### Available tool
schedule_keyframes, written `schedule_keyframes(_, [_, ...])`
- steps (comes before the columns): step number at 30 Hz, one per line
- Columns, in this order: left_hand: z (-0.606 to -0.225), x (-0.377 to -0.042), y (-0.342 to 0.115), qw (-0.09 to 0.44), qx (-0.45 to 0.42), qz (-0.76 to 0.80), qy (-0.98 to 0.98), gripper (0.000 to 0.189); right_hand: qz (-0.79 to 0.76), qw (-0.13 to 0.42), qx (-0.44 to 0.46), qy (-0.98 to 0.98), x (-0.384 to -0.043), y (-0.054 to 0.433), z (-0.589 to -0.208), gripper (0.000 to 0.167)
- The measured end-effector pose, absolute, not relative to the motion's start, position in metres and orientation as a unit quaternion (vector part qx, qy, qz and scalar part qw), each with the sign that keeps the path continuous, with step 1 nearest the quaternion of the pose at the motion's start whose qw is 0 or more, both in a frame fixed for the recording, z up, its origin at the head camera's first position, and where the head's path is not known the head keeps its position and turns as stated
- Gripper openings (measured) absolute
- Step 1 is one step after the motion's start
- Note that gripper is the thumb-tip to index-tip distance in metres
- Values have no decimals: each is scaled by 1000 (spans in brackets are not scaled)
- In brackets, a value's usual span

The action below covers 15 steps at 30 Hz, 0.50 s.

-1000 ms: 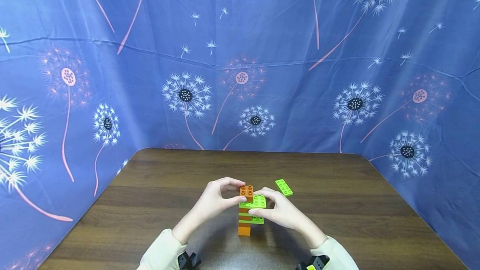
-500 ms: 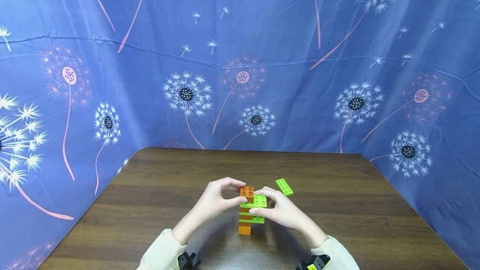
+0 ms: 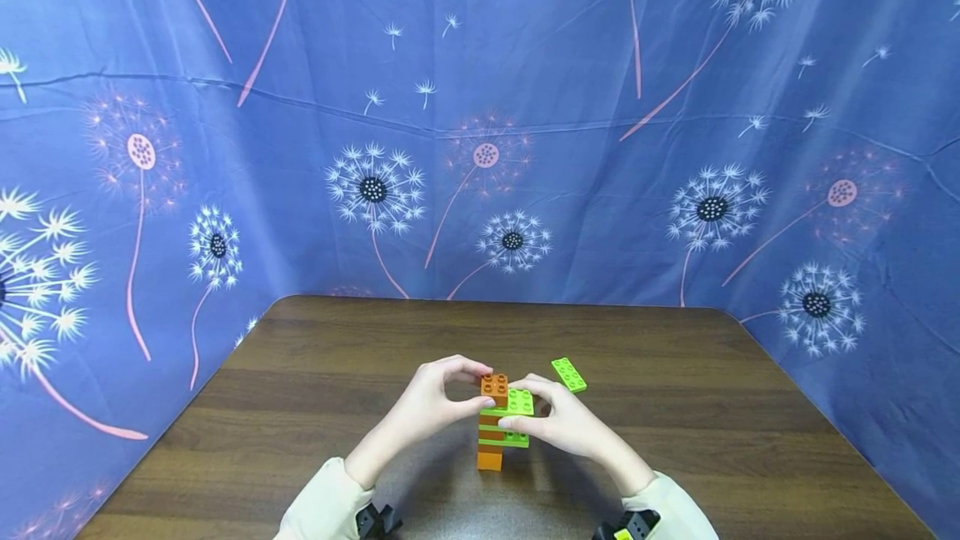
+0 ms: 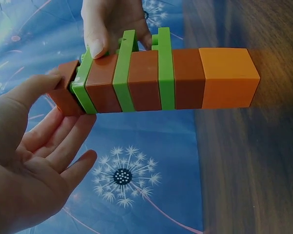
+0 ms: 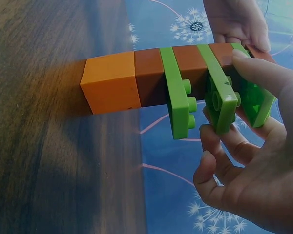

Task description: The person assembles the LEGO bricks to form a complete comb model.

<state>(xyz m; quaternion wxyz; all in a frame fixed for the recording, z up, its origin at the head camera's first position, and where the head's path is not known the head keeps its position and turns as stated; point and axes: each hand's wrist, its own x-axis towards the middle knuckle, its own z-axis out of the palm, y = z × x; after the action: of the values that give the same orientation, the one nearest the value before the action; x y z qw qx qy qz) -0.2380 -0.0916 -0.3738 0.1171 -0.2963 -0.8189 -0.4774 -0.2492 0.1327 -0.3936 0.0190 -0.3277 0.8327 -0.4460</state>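
Note:
A tower of toy building bricks (image 3: 490,462) stands upright on the table. Its bottom brick (image 4: 229,78) is bright orange; above it, brown-orange bricks alternate with green plates (image 4: 167,68) that jut out to the right. My left hand (image 3: 431,394) pinches the topmost brown-orange brick (image 3: 493,388) between thumb and fingers. That brick sits slightly tilted against the top green plate (image 3: 519,401), with a narrow dark gap showing in the left wrist view. My right hand (image 3: 562,419) grips the tower's upper part, its thumb on a brown-orange brick (image 5: 222,52) below the top plate.
A loose green plate (image 3: 568,374) with studs lies on the wooden table (image 3: 337,357), behind and to the right of the tower. Blue dandelion-print cloth (image 3: 480,190) hangs behind the table and along its sides.
The top brown-orange brick, held by my left hand, has come down very slightly toward the green plate. My right hand has kept its grip on the tower.

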Motion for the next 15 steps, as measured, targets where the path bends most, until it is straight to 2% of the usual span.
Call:
schedule_keyframes(8, [-377, -239, -90, 130, -292, -483, -815, 31, -447, 23, -325, 833, -250, 132, -395, 36])
schedule_keyframes(15, [-376, -238, -90, 114, -292, -480, -819, 30, -456, 37, -317, 831, -249, 132, -393, 37])
